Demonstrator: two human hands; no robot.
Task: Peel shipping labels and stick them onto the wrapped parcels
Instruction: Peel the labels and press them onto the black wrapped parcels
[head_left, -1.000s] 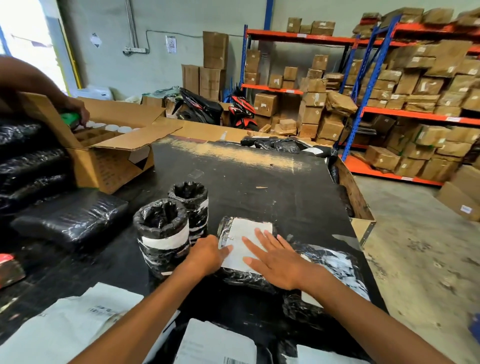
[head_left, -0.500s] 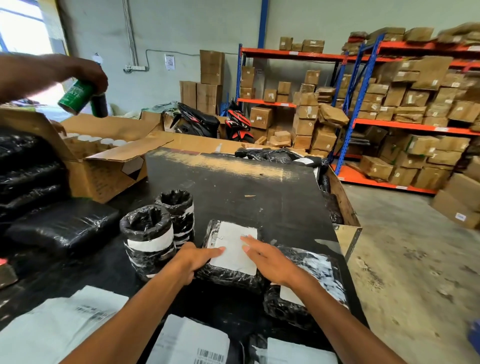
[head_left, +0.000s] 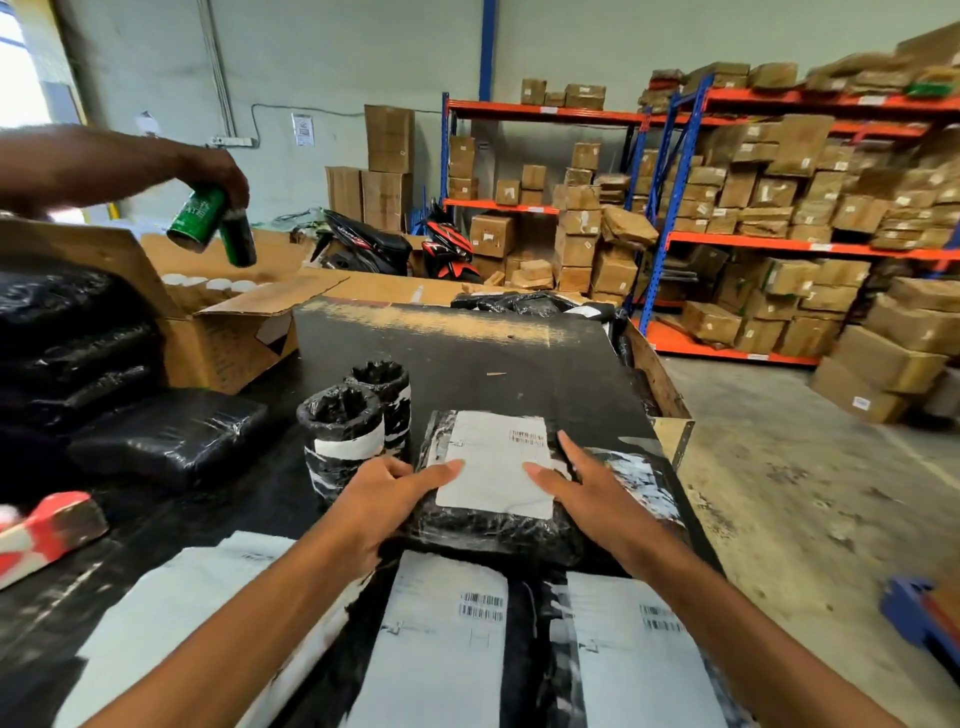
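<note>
A flat parcel wrapped in black film lies on the black table in front of me, with a white shipping label stuck on its top. My left hand holds the parcel's left side, thumb pointing onto the label's edge. My right hand rests with straight fingers on the label's right side. Two wrapped cylindrical parcels with white labels stand just left of it. Loose label sheets with barcodes lie near me, and another labelled parcel sits under my right wrist.
Another person's hand at the upper left holds two cans above an open cardboard box. Black wrapped bundles pile up on the left. A red tape dispenser lies at the left edge. Shelves of cartons stand to the right.
My hands have spread apart from the label's middle to the parcel's two sides. The other person's hand has lifted the cans out of the box and carried them to the right.
</note>
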